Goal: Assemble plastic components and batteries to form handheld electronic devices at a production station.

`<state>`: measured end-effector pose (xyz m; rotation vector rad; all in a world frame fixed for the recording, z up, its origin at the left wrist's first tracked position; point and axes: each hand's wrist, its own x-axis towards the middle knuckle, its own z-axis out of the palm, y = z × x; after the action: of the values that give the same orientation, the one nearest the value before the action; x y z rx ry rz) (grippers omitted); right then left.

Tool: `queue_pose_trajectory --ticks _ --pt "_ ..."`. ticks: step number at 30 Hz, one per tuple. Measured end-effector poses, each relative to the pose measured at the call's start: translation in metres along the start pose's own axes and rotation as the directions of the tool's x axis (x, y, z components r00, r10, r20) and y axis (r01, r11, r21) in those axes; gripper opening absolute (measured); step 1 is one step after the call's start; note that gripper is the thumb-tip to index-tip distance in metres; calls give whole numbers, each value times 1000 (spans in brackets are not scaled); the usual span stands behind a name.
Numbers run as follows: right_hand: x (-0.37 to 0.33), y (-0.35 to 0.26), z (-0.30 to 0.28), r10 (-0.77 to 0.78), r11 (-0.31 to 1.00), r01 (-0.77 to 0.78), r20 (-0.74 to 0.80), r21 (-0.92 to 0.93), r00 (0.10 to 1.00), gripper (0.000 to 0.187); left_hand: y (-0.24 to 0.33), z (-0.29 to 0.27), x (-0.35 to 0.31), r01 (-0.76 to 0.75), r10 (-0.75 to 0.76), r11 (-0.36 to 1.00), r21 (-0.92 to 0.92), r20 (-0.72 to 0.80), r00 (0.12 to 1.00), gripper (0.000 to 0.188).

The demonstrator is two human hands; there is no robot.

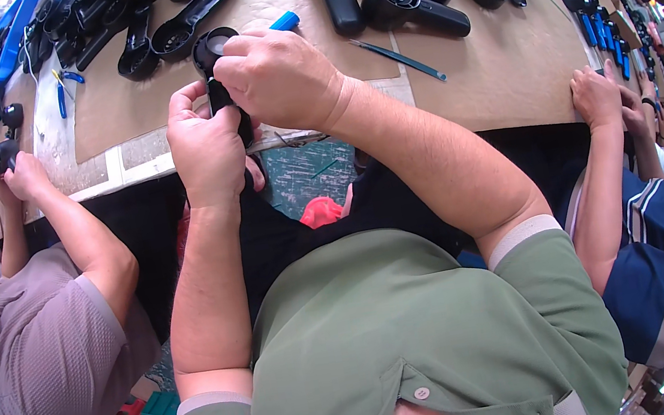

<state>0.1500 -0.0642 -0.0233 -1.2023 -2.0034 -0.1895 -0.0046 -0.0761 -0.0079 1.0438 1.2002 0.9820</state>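
Observation:
My left hand [205,145] is closed around the handle of a black handheld fan casing [209,51], held upright over the table's near edge. Its round head, with a pale disc inside, shows just above my fingers. My right hand [281,76] is closed and pressed against the casing's head. From its fist sticks out the blue end of a tool [285,21]; the working end is hidden by my fingers. Right of my hands, tweezers [400,60] lie on the brown sheet.
Several black fan casings [178,28] are piled at the back left, and more casings [413,8] at the back right. Blue-handled pliers [60,94] lie at the left. Co-workers sit on both sides: one hand [26,176] holds a black part, another hand [596,96] rests at the table's right edge.

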Motion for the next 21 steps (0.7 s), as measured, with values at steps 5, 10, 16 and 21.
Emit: queue_pose_trajectory --ticks 5,10,16,21 --pt "7 3 -8 29 999 -32 150 13 988 5 -5 -4 8 15 -15 999 -47 1 1000 42" --pt "4 5 -15 72 996 -79 180 35 981 13 -4 -7 11 21 -15 993 -113 51 999 41" --pt "-9 -2 -5 198 958 -217 118 186 973 21 -14 -31 39 -31 31 999 8 19 999 20" --pt "-13 -7 -11 232 953 -252 132 170 964 19 12 -36 44 35 -71 934 357 90 993 26"
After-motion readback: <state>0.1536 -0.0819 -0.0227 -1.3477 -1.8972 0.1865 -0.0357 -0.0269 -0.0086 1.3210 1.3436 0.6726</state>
